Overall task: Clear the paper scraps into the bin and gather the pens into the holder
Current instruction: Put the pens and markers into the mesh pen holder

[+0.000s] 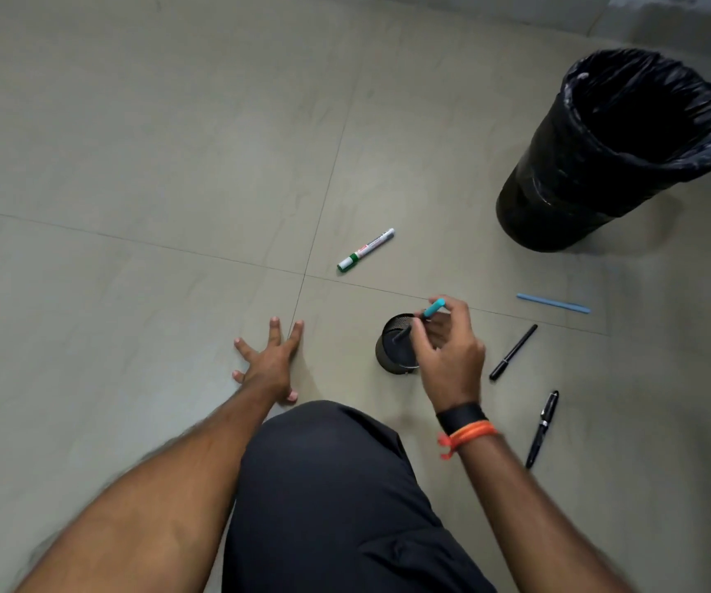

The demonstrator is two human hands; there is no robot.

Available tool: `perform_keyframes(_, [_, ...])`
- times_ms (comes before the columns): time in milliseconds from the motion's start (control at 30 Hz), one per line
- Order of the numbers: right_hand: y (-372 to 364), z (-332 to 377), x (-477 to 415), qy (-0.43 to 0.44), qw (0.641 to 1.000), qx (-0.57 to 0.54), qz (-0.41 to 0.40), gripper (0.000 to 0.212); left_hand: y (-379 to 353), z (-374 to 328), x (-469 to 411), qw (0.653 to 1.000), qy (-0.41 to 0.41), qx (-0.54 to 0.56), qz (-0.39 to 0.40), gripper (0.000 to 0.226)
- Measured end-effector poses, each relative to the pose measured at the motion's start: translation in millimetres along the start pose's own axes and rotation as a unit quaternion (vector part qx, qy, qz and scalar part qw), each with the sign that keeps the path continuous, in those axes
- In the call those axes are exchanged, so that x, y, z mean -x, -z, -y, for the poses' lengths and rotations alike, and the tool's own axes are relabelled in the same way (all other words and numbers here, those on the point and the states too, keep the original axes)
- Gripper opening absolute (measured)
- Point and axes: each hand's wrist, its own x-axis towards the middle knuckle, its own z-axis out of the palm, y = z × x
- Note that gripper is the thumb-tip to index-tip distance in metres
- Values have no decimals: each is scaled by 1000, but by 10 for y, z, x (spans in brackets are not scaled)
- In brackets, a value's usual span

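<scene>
right hand [445, 357] pinches light, stiff teal-capped marker [432, 309] mid-barrel over black mesh holder [394, 350] just left; left hand [270, 359] flat, holding nothing

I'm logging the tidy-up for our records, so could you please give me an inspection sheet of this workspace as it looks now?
Surface: grey tiled floor, dark grout lines.
Job's things: black mesh holder upright; teal-capped pen tilted into its mouth; green-and-white marker, blue pen, slim black pen and black clip pen lying loose on the floor; black-lined bin upright; paper scraps, nothing seen.
Clutter: nothing seen.
Hands: left hand flat on the floor, fingers spread; right hand pinches the teal-capped pen over the holder.
Cables: nothing seen.
Surroundings: person's knee in dark trousers; black band and orange thread on the right wrist.
</scene>
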Motion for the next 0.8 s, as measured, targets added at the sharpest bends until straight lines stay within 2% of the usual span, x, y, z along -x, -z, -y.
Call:
perform_keyframes(167, [27,-216,-170,-52,994,58,73,30,-5,-15,-8,1000,4,-24,-7,122])
perform_keyframes(267, [44,-318,-142,-86,990,40,102,33,49,-11,-47,998,8,-64,-3,124])
perform_keyframes(333, [100,-364,-132,-88,991,25,94,32,131,-69,-57,995,5,-95,-26,113])
perform_keyframes(400, [200,-434,-165,-93,994,-1,49,28,251,-175,-54,996,-13,-68,-57,87])
perform_keyframes(467, [359,-585,-236,-131,991,-20,-37,21,373,-307,-52,996,-44,-14,-76,68])
perform_keyframes(533, [550,-886,-314,-209,972,-12,-109,15,465,-454,-34,992,-87,31,-82,63])
perform_keyframes(600, [714,-1243,-367,-298,946,39,-123,8,531,-614,10,987,-130,60,-73,59])
perform_keyframes(667, [786,-1465,-367,-362,921,111,-89,15,579,-757,61,981,-169,81,-54,53])
perform_keyframes(800, [709,-1443,-335,-381,904,193,2,48,661,-956,198,969,-228,84,-39,45])
